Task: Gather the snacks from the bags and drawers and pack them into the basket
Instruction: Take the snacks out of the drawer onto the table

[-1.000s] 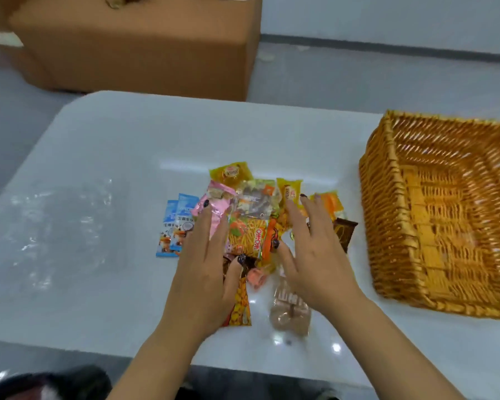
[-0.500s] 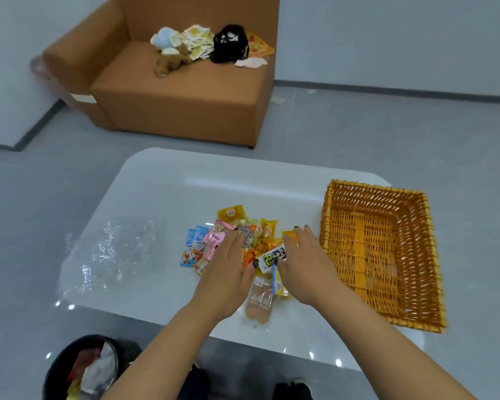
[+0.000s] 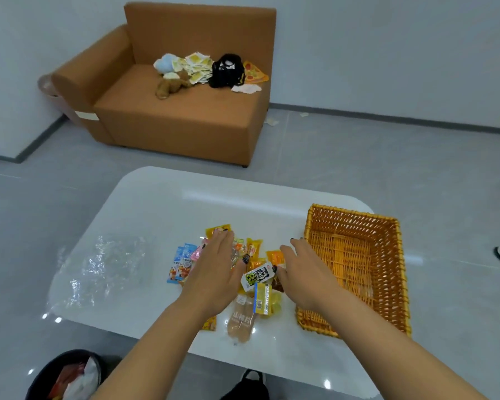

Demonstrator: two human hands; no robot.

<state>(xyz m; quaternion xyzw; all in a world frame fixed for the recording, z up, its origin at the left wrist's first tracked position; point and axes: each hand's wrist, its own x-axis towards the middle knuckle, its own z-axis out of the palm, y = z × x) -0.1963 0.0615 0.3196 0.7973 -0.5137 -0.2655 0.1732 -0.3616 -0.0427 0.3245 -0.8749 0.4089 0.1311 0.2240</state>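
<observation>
Both hands lie flat and unclenched over the snack pile (image 3: 251, 272) on the table (image 3: 156, 203), left hand (image 3: 214, 272) covering its left half, right hand (image 3: 303, 272) between pile and basket (image 3: 393, 272), which sits just rightward, nearer the right hand.

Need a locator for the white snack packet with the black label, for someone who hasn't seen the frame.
Start at the white table, left of the wicker basket. In the snack pile, look between the left hand and right hand. The white packet is the only white one with black print and green rings.
</observation>
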